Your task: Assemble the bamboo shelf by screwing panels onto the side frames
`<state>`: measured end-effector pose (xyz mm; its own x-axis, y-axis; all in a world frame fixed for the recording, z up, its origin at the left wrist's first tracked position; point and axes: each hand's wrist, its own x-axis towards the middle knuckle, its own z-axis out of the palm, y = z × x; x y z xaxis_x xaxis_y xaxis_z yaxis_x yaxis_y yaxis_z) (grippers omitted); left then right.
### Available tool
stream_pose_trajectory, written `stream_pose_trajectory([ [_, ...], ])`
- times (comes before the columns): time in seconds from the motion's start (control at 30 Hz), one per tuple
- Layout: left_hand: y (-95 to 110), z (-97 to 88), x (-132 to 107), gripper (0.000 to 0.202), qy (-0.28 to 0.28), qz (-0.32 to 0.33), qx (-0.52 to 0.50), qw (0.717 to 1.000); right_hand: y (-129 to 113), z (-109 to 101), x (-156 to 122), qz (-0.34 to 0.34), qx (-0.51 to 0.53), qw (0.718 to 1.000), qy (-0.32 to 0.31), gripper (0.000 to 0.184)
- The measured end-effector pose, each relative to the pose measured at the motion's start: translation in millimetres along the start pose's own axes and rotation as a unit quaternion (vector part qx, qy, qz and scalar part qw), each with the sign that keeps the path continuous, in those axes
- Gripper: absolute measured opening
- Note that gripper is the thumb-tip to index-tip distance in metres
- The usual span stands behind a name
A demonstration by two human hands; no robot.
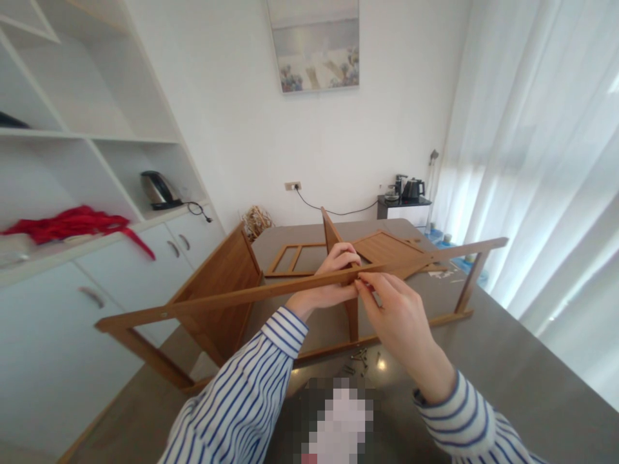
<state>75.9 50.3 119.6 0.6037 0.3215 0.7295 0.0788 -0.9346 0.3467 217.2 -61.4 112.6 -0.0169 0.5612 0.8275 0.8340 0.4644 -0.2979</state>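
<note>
A brown wooden frame [280,287] stands on its side across the table, its long upper rail running between my hands. My left hand [333,277] reaches behind that rail and is closed around the middle wooden panel [352,319] where it meets the rail. My right hand [394,309] is in a pinch against the near face of the rail at the same joint. Whatever sits between its fingertips is too small and hidden to make out. Several loose screws [358,356] lie on the tabletop below the joint.
Another wooden panel [217,290] joins the frame at the left. On the grey table [512,361] behind lie a slatted wooden frame [283,260] and a flat panel [387,245]. White cabinets [111,283] line the left side; a curtain [536,161] hangs right.
</note>
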Motion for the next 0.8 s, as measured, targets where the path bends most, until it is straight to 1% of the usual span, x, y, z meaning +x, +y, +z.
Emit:
stream_pose_trajectory([
  [0.13, 0.3, 0.6, -0.3, 0.023, 0.005, -0.006, 0.003, 1.000, -0.4, -1.0, -0.7, 0.005, -0.009, 1.000, 0.002, 0.018],
  [0.43, -0.7, 0.5, 0.6, 0.022, 0.006, 0.010, -0.014, 1.000, -3.5, 1.4, 0.6, 0.012, -0.030, 0.999, 0.010, 0.015],
  [0.63, -0.4, 0.8, 0.9, 0.022, 0.008, 0.004, -0.018, 1.000, -4.1, 1.6, 0.3, 0.012, -0.031, 0.999, 0.016, 0.014],
  [0.8, 0.8, -0.3, 1.7, 0.021, -0.001, 0.005, -0.019, 1.000, -2.5, 1.3, 0.3, 0.001, -0.021, 1.000, 0.001, 0.014],
])
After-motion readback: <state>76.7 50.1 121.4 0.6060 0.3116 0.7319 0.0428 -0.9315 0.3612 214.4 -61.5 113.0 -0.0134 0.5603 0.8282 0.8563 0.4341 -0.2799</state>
